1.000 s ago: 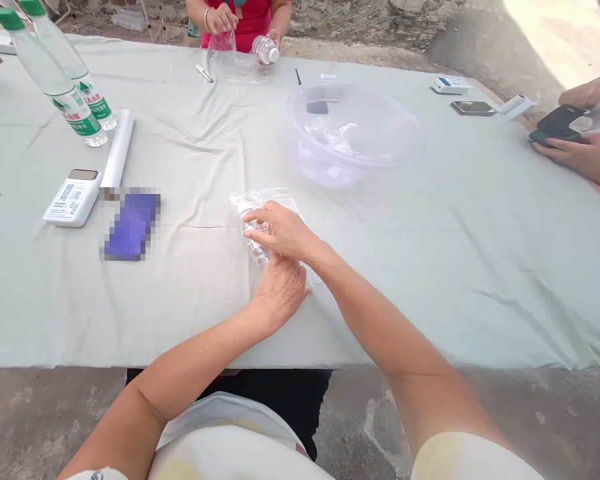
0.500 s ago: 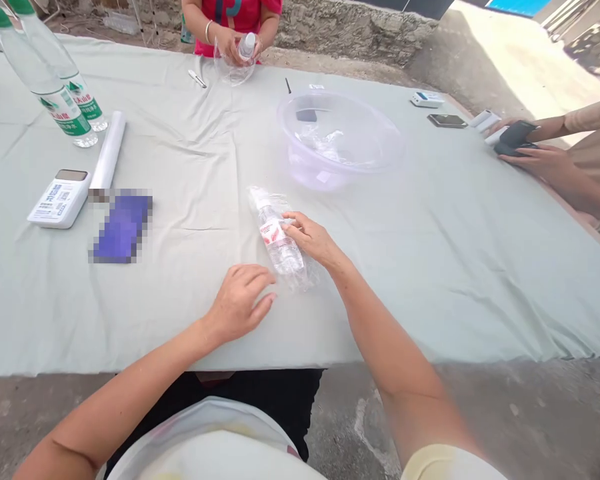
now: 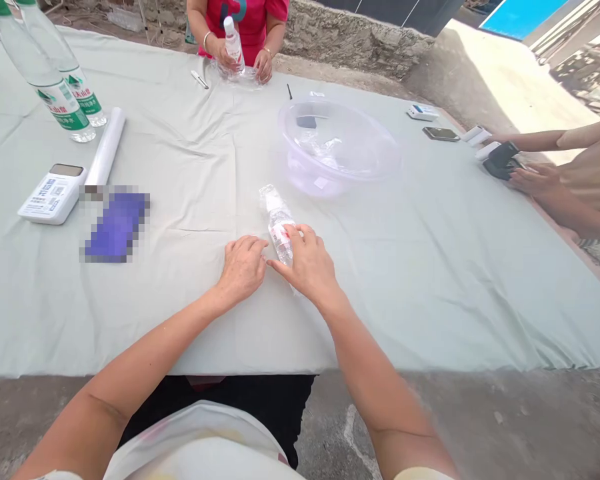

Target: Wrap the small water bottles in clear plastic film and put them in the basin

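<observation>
A small clear water bottle (image 3: 279, 228) with a red and white label lies on the cloth, wrapped in thin see-through plastic film (image 3: 266, 193). Its cap end points away from me. My right hand (image 3: 313, 265) grips it from the right, fingers over the label and thumb reaching left across the lower end. Close by on the left, my left hand (image 3: 243, 268) rests on the cloth with fingers curled and held together. Its fingertips are near the bottle's side; whatever they pinch is hidden.
A translucent purple basin (image 3: 325, 183) stands beyond the bottle. To the left are two tall bottles (image 3: 63, 107), a white roll (image 3: 105, 150), a white device (image 3: 53, 193) and a blurred purple item (image 3: 115, 227). Across the table, a person holds a bottle (image 3: 234, 47); another handles a dark object (image 3: 501, 160).
My left hand has moved up and toward the bottle, its fingers closing. My right hand has come down lower over the bottle. Across the table, the person's bottle now stands upright.
</observation>
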`<state>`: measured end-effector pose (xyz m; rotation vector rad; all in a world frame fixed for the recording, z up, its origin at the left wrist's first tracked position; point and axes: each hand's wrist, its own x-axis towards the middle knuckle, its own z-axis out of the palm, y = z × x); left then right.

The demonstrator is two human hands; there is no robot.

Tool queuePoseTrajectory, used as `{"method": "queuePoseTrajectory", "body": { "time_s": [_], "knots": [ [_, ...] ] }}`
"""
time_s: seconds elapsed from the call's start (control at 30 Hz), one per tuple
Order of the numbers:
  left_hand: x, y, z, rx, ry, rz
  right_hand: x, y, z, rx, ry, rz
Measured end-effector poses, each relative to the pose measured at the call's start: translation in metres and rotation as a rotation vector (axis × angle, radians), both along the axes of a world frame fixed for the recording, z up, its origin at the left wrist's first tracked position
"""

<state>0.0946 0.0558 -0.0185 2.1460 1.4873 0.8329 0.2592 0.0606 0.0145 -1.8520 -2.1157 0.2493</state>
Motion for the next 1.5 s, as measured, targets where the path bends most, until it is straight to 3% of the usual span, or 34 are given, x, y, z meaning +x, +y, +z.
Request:
{"method": "queuePoseTrajectory", "body": {
  "time_s": [0.1,0.27,0.37,0.43,0.57,0.67,0.8,0.87,0.9,0.97,1.07,1.17,1.27,1.37,1.5],
  "knots": [
    [-0.009,0.002,-0.001,-0.090,-0.221,0.018,-0.006,-0.003,-0.013,-0.006,0.068,-0.072],
    [-0.018,0.000,0.004,-0.544,-0.615,0.016,-0.007,-0.008,-0.021,-0.185,0.676,-0.301],
    [-0.018,-0.006,0.014,-0.775,-0.778,-0.112,-0.018,-0.023,-0.022,-0.256,0.962,-0.278],
    [-0.018,-0.010,0.022,-0.839,-0.861,-0.119,-0.030,-0.034,-0.023,-0.264,1.084,-0.215],
    [-0.026,-0.018,0.028,-0.872,-1.029,0.007,-0.049,-0.048,-0.025,-0.271,1.115,-0.148],
    [-0.040,-0.019,0.025,-0.840,-1.083,0.051,-0.049,-0.044,-0.021,-0.195,0.916,-0.075],
    [-0.061,-0.019,0.016,-0.786,-1.074,0.053,-0.030,-0.014,-0.001,0.256,0.693,-0.027],
    [-0.066,-0.019,0.014,-0.771,-1.042,0.045,-0.020,0.007,0.006,0.464,0.694,0.084],
    [-0.067,-0.019,0.014,-0.768,-1.031,0.031,-0.015,0.018,0.007,0.496,0.701,0.161],
    [-0.067,-0.021,0.014,-0.763,-1.041,-0.019,-0.008,0.036,0.001,0.431,0.741,0.258],
    [-0.064,-0.022,0.013,-0.736,-1.138,-0.080,-0.005,0.049,-0.023,0.239,1.040,0.133],
    [-0.059,-0.021,0.008,-0.682,-1.317,-0.058,-0.014,0.044,-0.042,0.044,1.437,-0.021],
    [-0.055,-0.017,0.002,-0.618,-1.505,0.025,-0.035,0.028,-0.039,-0.069,1.585,0.042],
    [-0.051,-0.016,-0.004,-0.632,-1.593,0.107,-0.060,0.012,-0.022,0.019,1.563,0.100],
    [-0.047,-0.020,-0.008,-0.607,-1.625,0.109,-0.085,0.001,0.000,0.292,1.534,0.017]
  ]
}}
